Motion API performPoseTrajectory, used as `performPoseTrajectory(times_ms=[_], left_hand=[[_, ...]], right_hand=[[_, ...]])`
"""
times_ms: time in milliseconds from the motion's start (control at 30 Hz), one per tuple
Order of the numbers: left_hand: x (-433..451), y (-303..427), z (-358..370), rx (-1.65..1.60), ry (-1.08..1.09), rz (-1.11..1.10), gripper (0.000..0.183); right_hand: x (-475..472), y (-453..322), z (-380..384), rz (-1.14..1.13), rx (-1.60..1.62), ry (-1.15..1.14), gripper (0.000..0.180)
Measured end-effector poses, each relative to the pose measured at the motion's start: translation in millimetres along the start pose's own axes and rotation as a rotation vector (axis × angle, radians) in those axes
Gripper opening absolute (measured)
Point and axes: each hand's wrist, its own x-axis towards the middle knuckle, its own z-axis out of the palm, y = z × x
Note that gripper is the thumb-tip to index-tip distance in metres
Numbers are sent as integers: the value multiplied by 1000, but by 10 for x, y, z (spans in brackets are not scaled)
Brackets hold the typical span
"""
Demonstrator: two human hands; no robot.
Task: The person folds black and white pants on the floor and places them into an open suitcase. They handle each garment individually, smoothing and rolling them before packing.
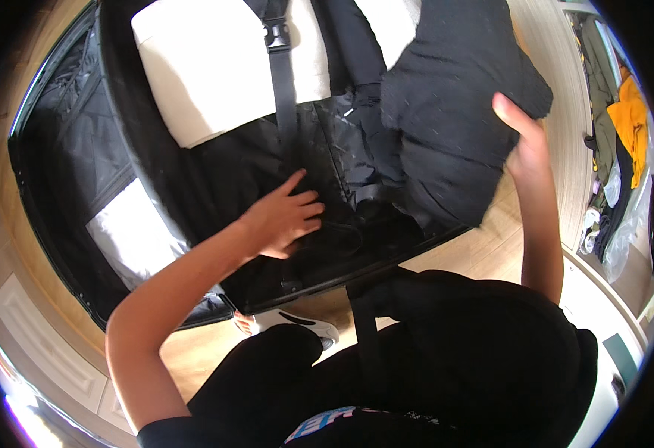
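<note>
An open black suitcase [237, 185] lies on the floor before me. My right hand [522, 134] grips the outer edge of a dark folded cloth [450, 123], thumb on top, at the suitcase's right side; its other fingers are hidden beneath. Over the bare lining in the middle, my left hand [282, 218] has its fingers spread and nothing in them; whether it touches the lining I cannot tell. A rolled white cloth [209, 73] lies in the far part, crossed by a black strap with a plastic buckle [276, 35].
A white flat item [139, 235] rests in the suitcase's left half. At right, an open storage space holds clothes, among them a yellow garment [630, 126], and clear plastic bags [626, 241]. A white slipper [299, 327] is on the wooden floor [192, 364] by the near edge.
</note>
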Motion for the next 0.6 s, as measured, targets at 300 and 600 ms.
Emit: performPoseTrajectory(times_ms=[300,600], left_hand=[[-326,652,-468,-179,339,-34,37],[-312,1198,-1278,-73,640,185,21]], right_hand=[[-85,577,858,-537,-244,-136,35],[-353,1202,1069,-472,-339,-236,54]])
